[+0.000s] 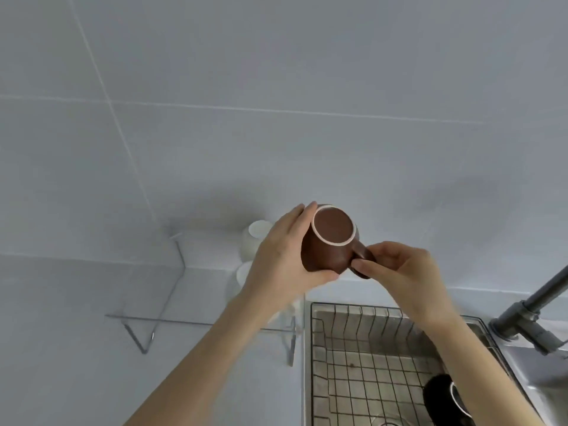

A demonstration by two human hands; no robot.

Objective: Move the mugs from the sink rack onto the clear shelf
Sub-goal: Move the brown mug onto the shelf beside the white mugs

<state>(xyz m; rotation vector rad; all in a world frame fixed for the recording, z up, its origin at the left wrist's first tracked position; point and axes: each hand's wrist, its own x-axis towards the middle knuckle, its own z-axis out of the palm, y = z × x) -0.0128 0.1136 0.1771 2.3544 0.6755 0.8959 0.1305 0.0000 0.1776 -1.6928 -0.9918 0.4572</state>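
A brown mug is held up in front of the tiled wall, its base with a pale ring facing me. My left hand wraps around its body from the left. My right hand pinches its handle from the right. Below and to the left, the clear shelf juts from the wall, with two white mugs on it, partly hidden by my left hand. In the wire sink rack a black mug lies near the bottom right, partly behind my right forearm.
A grey faucet rises at the right edge beside the steel sink. The shelf rests on slim metal brackets. Grey wall tiles fill the upper half of the view.
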